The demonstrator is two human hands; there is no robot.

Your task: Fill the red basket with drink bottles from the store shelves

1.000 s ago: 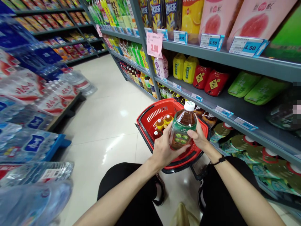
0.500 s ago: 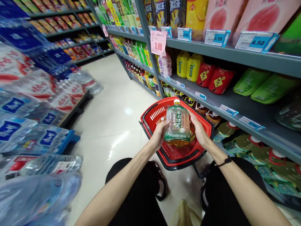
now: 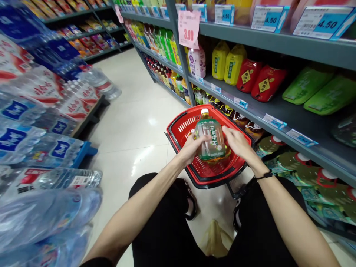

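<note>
A large bottle of tea (image 3: 214,142) with a green label and white cap is tilted over the red shopping basket (image 3: 178,120), its cap pointing away from me. My left hand (image 3: 191,146) grips its left side, thumb lying across the label. On the opposite side, my right hand (image 3: 236,141) is closed against the bottle's edge, with some fingers hidden behind it. Part of the basket's inside shows around the bottle; whatever lies beneath it is mostly hidden.
Drink shelves (image 3: 267,122) run along the right, close to the basket. Large bottles (image 3: 297,163) stand low beside my right knee. Wrapped water packs (image 3: 30,141) are stacked on the left. Tiled floor (image 3: 133,111) lies between, and my knees flank the basket's near side.
The bottle has turned and tilted a little in my hands. My left thumb has moved further across the label. The view has dipped slightly, so the shelves sit higher.
</note>
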